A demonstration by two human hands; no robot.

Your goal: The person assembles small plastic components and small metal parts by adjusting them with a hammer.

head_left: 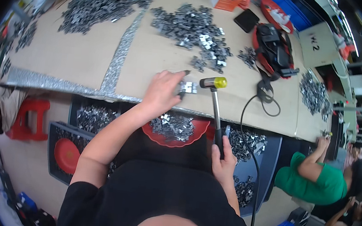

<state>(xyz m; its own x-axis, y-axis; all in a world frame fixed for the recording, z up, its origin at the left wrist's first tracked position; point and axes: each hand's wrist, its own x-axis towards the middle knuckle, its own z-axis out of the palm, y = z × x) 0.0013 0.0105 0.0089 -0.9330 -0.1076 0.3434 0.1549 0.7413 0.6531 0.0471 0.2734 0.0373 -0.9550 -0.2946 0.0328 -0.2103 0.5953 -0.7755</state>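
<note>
My left hand (161, 92) is low over the table near its front edge, thumb and forefinger apart, their tips dark. Beside these fingertips lies a small silver metal part (189, 87); I cannot tell whether the thumb touches it. My right hand (223, 160) is wrapped round the dark grip of a mallet (215, 105). Its head, black at one end and yellow at the other, is raised to the right of the metal part.
Heaps of small metal parts (190, 28) cover the table's far side. A red basin (173, 142) of parts sits below the front edge, between grey bins. A black cable (243, 113) hangs over the edge at right. Another person in green (315, 175) works at far right.
</note>
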